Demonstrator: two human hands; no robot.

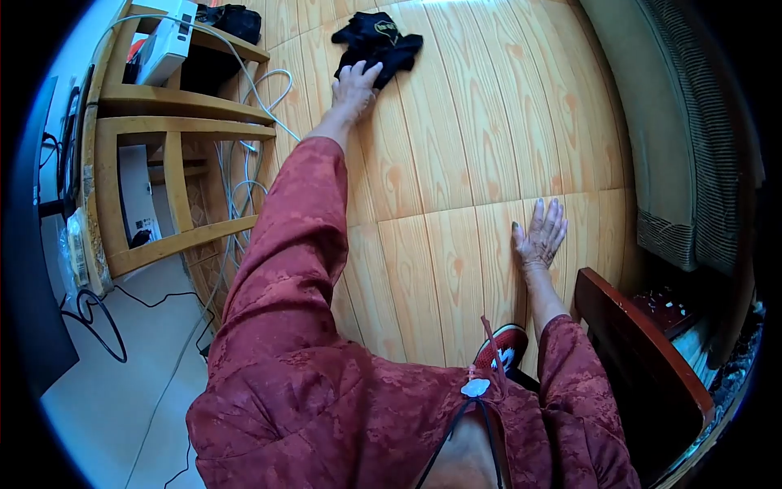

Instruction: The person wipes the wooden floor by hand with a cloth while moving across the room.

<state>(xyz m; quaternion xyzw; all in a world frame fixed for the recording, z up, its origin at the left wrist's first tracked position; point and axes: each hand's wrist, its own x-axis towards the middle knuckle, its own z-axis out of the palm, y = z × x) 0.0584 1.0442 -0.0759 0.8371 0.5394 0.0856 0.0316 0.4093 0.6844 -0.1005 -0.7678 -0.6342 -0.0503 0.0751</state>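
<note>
My left hand (pixel 355 88) reaches far forward, palm down, on the near edge of a crumpled black cloth (pixel 383 41) with a gold print. Its fingers are spread on top of the fabric, not wrapped round it. Some of the cloth lies beyond the fingertips on the wood-patterned floor (pixel 456 147). Nearer to me on the right, my right hand (pixel 541 237) is over the floor with fingers stretched out and nothing in it. Whether its palm presses on the floor I cannot tell. Dark red patterned sleeves cover both arms.
A wooden frame (pixel 183 118) stands on the left, with a white box (pixel 167 45) and loose cables (pixel 244 191) about it. To the right are a sofa (pixel 680 163) and a dark red wooden chair (pixel 643 342). A red shoe (pixel 507 342) shows below me.
</note>
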